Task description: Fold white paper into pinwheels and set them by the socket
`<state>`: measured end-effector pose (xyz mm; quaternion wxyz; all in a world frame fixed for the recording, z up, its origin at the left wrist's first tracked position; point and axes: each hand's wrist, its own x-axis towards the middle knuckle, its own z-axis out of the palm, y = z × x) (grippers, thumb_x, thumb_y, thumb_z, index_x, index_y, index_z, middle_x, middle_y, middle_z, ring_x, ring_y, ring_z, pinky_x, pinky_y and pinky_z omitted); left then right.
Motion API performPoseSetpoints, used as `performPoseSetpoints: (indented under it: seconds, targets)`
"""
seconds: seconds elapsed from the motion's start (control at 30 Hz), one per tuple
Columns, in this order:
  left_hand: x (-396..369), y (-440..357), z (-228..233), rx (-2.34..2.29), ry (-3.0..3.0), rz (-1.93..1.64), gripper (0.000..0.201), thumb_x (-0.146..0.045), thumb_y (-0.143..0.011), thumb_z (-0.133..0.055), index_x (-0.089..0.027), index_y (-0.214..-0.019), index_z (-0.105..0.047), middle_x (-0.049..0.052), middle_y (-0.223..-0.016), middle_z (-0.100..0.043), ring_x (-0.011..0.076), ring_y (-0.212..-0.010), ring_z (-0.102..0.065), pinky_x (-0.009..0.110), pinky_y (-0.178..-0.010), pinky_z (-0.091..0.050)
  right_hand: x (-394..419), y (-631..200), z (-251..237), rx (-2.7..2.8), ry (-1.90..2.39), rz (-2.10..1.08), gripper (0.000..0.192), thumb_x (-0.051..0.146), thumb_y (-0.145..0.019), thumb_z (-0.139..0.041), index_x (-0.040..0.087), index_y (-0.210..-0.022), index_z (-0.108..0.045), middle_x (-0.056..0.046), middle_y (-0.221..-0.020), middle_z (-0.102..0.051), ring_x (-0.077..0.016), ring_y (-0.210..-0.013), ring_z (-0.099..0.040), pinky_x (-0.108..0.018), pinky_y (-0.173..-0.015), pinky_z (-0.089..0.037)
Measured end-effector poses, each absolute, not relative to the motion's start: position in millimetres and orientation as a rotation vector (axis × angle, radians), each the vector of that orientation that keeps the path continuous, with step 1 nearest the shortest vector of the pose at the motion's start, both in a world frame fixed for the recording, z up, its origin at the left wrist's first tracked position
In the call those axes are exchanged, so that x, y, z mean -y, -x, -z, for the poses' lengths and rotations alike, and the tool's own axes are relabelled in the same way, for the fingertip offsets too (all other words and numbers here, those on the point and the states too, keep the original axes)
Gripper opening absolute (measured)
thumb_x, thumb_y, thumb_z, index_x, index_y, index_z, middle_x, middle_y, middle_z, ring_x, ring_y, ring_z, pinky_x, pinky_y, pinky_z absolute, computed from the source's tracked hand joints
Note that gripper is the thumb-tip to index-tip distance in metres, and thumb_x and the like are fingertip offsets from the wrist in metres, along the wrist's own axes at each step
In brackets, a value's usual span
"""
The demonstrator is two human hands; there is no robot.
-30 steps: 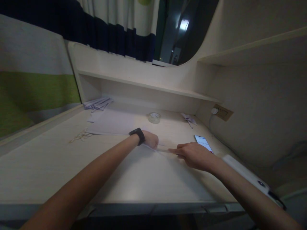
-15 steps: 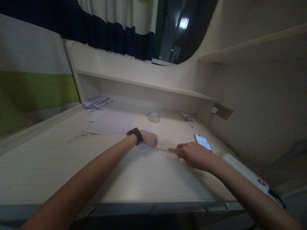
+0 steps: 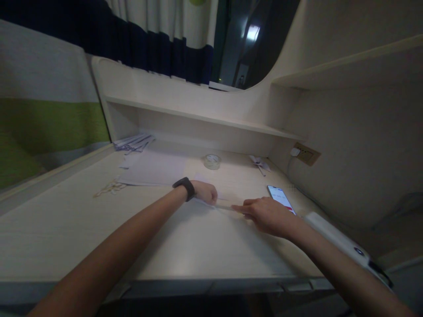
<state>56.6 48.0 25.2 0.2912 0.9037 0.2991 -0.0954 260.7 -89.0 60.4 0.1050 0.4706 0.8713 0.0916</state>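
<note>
Pale wooden desk (image 3: 205,251) extends below a curtain (image 3: 158,48); toward its back rests the tape roll (image 3: 212,161). Nearer to the viewer than the tape roll, a thin pale strip (image 3: 225,207) runs between both hands. Left hand (image 3: 205,192) is curled, its fingertips hidden — I cannot tell what it grips. Right hand (image 3: 264,213) is partly folded, index finger extended at the strip — pinching or only touching, I cannot tell. Paper sheets (image 3: 148,166) lie left of the tape roll.

Soft glare marks the dimly lit desk (image 3: 185,257)
</note>
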Motion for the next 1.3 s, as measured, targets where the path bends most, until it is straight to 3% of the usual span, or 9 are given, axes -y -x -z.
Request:
performPoseSetpoints:
  seconds: [0.3,0.5,0.6,0.77,1.03,1.3]
  targets:
    - [-38.6,-39.6,-32.7,-0.776,-2.394,-0.030,0.016,-0.022,-0.071,-0.051,-0.011,-0.072,-0.062,0.004,-0.067,-0.064,0.0110,-0.056,-0.050,0.021,-0.052,-0.037,98.9,-268.7,-47.4,-2.482,-1.501,-0.646,0.062,0.008,-0.081,-0.044,0.036,-0.136,-0.038,-0.003,-0.088,-0.064,-0.0135,-0.063,-0.058,-0.025,-0.053,-0.030]
    - [-29.6,-32.0,-19.1,-0.895,-2.196,-0.284,0.037,-0.022,-0.072,-0.056,-0.009,-0.106,-0.060,0.011,-0.082,-0.071,0.0162,-0.064,-0.062,0.024,-0.057,-0.043,100.4,-266.8,-36.1,-2.450,-1.499,-0.851,0.060,0.011,-0.085,-0.047,0.036,-0.138,-0.034,-0.005,-0.087,-0.061,-0.0167,-0.070,-0.055,-0.027,-0.059,-0.034]
    - [-26.6,-29.8,-13.9,-0.863,-2.253,-0.406,0.034,-0.024,-0.073,-0.057,-0.009,-0.103,-0.064,0.011,-0.082,-0.071,0.0172,-0.067,-0.062,0.025,-0.061,-0.043,100.3,-262.5,-31.1,-2.437,-1.517,-0.891,0.058,0.013,-0.086,-0.049,0.035,-0.137,-0.035,-0.006,-0.088,-0.060,-0.0176,-0.072,-0.053,-0.029,-0.063,-0.036]
    - [-27.1,-28.7,-8.2,-0.811,-2.310,-0.551,0.021,-0.019,-0.074,-0.054,-0.011,-0.083,-0.071,0.007,-0.072,-0.069,0.0151,-0.064,-0.060,0.023,-0.058,-0.040,100.7,-255.6,-25.4,-2.395,-1.589,-0.873,0.059,0.013,-0.087,-0.047,0.037,-0.139,-0.032,-0.007,-0.093,-0.058,-0.0195,-0.077,-0.051,-0.031,-0.068,-0.038]
    - [-33.3,-32.4,7.2,-0.907,-2.162,-0.672,0.022,-0.022,-0.074,-0.056,-0.011,-0.085,-0.072,0.007,-0.070,-0.070,0.0164,-0.065,-0.061,0.023,-0.057,-0.039,102.6,-246.0,-21.2,-2.329,-1.726,-0.808,0.058,0.013,-0.087,-0.045,0.040,-0.137,-0.033,-0.007,-0.093,-0.055,-0.0216,-0.080,-0.052,-0.031,-0.066,-0.042]
    - [-34.7,-31.3,9.5,-0.956,-2.275,-0.739,0.027,-0.023,-0.077,-0.055,-0.014,-0.097,-0.071,0.009,-0.083,-0.072,0.0186,-0.074,-0.063,0.026,-0.064,-0.041,101.7,-239.1,-13.8,-2.335,-1.869,-0.547,0.071,0.004,-0.081,-0.044,0.035,-0.143,-0.023,-0.006,-0.094,-0.059,-0.0193,-0.080,-0.059,-0.026,-0.065,-0.045]
